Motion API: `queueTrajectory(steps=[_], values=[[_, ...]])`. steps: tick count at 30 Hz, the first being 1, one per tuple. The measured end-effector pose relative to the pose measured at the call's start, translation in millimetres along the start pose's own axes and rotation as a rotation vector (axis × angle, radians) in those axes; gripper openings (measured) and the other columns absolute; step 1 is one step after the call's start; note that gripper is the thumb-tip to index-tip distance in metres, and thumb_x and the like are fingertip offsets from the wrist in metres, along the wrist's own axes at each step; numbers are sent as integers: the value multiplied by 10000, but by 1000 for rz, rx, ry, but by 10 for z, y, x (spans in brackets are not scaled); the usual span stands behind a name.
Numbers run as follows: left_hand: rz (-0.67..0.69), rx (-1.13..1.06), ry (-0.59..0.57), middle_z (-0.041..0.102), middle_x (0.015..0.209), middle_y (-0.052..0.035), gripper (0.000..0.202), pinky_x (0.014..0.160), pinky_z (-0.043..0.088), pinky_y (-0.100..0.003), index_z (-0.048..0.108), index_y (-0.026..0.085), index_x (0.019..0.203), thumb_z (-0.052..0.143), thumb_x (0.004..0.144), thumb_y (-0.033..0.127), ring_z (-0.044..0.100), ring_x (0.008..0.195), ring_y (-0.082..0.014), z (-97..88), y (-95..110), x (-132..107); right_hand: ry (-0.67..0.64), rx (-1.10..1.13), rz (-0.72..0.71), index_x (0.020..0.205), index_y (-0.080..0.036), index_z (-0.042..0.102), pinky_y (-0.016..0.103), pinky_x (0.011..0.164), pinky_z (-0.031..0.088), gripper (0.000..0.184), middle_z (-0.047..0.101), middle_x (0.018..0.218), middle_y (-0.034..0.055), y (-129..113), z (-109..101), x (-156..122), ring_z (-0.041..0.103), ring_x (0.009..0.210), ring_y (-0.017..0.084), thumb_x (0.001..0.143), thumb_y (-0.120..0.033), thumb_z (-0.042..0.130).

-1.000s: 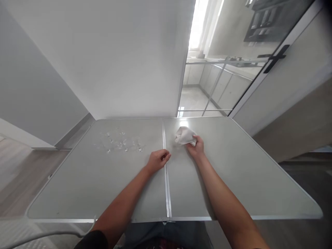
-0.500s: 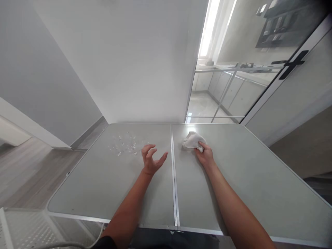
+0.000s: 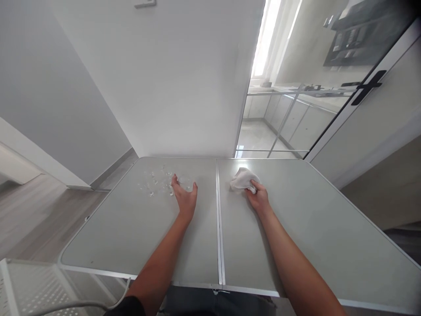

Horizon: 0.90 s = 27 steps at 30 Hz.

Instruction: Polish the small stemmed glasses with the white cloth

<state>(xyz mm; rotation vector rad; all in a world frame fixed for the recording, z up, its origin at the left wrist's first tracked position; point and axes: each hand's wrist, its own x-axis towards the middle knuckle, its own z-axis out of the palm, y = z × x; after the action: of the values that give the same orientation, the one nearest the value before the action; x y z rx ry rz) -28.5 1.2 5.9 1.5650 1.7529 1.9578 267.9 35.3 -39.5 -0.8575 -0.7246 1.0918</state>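
My right hand point(image 3: 258, 196) is closed on the edge of a crumpled white cloth point(image 3: 244, 179), which lies on the right half of the table. Over the left half, my left hand point(image 3: 185, 196) has its thumb and fingers spread apart. Between them shows a faint, clear round thing point(image 3: 186, 181), perhaps glass; contact with the fingers cannot be made out. Just left of that hand, several small clear, shiny bits or drops point(image 3: 153, 181) are scattered on the tabletop; their kind is too faint to tell.
The grey folding table point(image 3: 131, 237) has a metal seam point(image 3: 219, 228) down its middle and a metal rim. A white wall point(image 3: 184, 87) rises behind its far edge. At right is a glass door with a black handle point(image 3: 368, 87). A white perforated rack point(image 3: 42, 289) stands front left.
My left hand has moved left and slightly forward, from near the seam to around the clear round thing. My right hand and the cloth have hardly moved.
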Motion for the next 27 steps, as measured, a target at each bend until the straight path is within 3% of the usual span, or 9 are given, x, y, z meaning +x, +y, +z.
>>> queueTrajectory(steps=[3,5,8,10,13,17,22,24,27], values=[[-152,-13,-57,403,1512,-187,780,1151,422,-473,301,209,1473,724,823,286,482,1387,-291,69,-142,-79,44,81,38,910,-194,686,345,767,576,295,727,924,27,58,-3,42,683,889,206,688,-336,818],[-209,-44,-135,516,1414,-182,652,998,533,-433,350,212,1430,671,870,300,639,1178,-250,109,-200,-118,93,148,76,938,-209,677,328,761,573,370,723,943,10,92,13,71,676,875,187,644,-348,855],[-136,-71,-344,673,1167,-108,563,792,564,-327,417,218,1405,640,904,347,696,854,-166,145,-197,-148,160,105,54,927,-199,664,307,732,553,415,704,909,11,81,64,52,649,835,173,638,-424,859],[0,66,-505,712,984,-35,594,715,523,-281,491,260,1404,700,867,405,664,733,-145,144,-144,-147,157,-70,-61,914,-181,662,290,703,525,396,671,845,12,21,125,-22,610,783,164,714,-493,802],[208,322,-704,719,849,0,596,618,430,-258,572,347,1394,737,834,466,650,708,-164,115,-48,-118,48,-416,-234,931,-171,665,273,649,469,380,606,774,8,-109,270,-211,535,714,157,847,-541,671],[304,441,-832,755,930,-20,595,582,385,-264,572,367,1408,728,842,467,685,785,-198,86,14,-64,-228,-700,-289,970,-203,640,270,610,406,318,558,746,-7,-215,506,-491,472,661,155,904,-510,589],[450,498,-968,761,925,-66,603,608,399,-266,541,296,1437,693,876,457,706,827,-228,77,31,-67,-472,-615,-35,1122,-263,477,242,520,331,320,411,643,-82,-278,630,-692,365,535,128,897,-456,598],[514,504,-1017,757,928,-94,610,616,408,-270,509,244,1459,642,910,474,707,824,-237,63,66,-99,-529,-554,43,1278,-273,427,235,548,365,432,431,677,-79,-342,625,-706,391,563,128,909,-437,582],[540,476,-1104,749,914,-115,577,623,418,-274,497,186,1445,612,929,418,703,814,-247,24,166,-138,-644,-562,88,1515,-270,289,248,720,454,700,538,789,-46,-453,599,-682,500,711,142,914,-436,605]])
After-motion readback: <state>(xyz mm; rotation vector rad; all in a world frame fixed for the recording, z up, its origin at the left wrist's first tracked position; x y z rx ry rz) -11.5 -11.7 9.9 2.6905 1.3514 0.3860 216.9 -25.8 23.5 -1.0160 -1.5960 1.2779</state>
